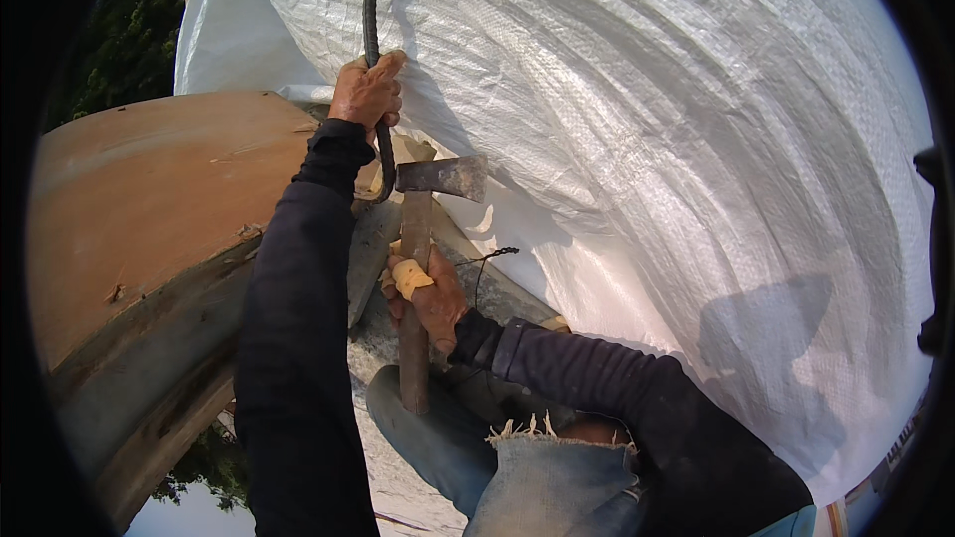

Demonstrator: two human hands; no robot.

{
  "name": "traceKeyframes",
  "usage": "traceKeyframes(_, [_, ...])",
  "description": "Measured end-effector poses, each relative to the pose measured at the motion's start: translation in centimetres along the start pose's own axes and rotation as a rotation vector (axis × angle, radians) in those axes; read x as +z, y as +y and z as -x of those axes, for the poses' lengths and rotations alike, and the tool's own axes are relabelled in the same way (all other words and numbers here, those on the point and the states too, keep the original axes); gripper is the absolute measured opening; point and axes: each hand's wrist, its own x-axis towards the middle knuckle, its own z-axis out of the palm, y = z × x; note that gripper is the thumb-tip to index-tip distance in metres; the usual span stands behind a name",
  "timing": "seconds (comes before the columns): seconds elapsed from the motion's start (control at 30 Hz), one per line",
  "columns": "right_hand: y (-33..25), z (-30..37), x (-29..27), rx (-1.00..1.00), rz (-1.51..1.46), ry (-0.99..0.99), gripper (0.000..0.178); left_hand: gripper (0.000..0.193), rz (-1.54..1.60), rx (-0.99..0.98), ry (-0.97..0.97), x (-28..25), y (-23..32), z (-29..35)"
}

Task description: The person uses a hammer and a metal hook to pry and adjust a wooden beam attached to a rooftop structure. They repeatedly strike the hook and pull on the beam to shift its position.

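Observation:
My left hand (365, 97) is closed around the middle of a dark crowbar (372, 25), a ribbed metal bar with a bent top end and a hooked lower end. That lower hook reaches down beside the head of a hatchet (416, 214); I cannot tell whether the two touch. Below it, my right hand (438, 303) grips the hatchet's wooden handle, with the worn metal head up and its blade toward the right. Yellowish tape wraps a finger of the right hand. The handle's lower end hangs over my jeans-covered leg.
A large brown wooden panel (149, 209) with a thick layered edge stands at left. White woven sheeting (637, 119) covers the upper and right side. A twisted dark wire (489, 257) sticks up near my right wrist. My bent knee in torn jeans (557, 482) is close below.

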Motion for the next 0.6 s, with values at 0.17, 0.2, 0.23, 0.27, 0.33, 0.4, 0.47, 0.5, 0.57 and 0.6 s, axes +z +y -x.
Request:
traceKeyframes(0.17, [-0.2,0.5,0.1,-0.161,-0.118,0.138,0.033,0.031,-0.086,-0.016,-0.023,0.1,-0.1,0.4])
traceKeyframes(0.2, [-0.2,0.5,0.1,-0.247,-0.122,0.131,0.033,0.032,-0.095,0.009,-0.073,0.1,-0.1,0.4])
traceKeyframes(0.23, [-0.2,0.5,0.3,-0.185,-0.151,-0.002,0.031,0.037,-0.058,0.024,-0.087,0.0,-0.1,0.4])
traceKeyframes(0.27, [-0.1,0.4,0.3,-0.105,-0.129,0.040,0.031,0.038,-0.064,0.008,-0.057,-0.1,-0.1,0.3])
traceKeyframes(0.33, [0.1,0.2,0.2,0.068,-0.036,0.014,0.032,0.039,-0.116,0.003,0.013,-0.3,0.0,0.1])
traceKeyframes(0.4, [0.4,0.0,0.1,0.048,-0.072,0.113,0.031,0.042,-0.133,0.039,-0.031,-0.2,-0.2,0.0])
traceKeyframes(0.47, [1.2,0.0,0.1,-0.087,-0.125,0.221,0.029,0.043,-0.172,0.050,-0.037,-0.1,-0.5,0.3])
traceKeyframes(0.5, [1.6,-0.1,0.2,-0.128,-0.056,0.124,0.028,0.042,-0.188,0.069,-0.027,0.0,-0.6,0.3])
traceKeyframes(0.57, [2.2,0.0,0.1,0.092,0.013,0.073,0.028,0.041,-0.180,0.081,-0.003,0.5,-1.0,0.7])
traceKeyframes(0.6, [2.5,0.1,0.2,0.176,0.056,0.037,0.028,0.041,-0.191,0.099,0.028,0.6,-1.0,1.2])
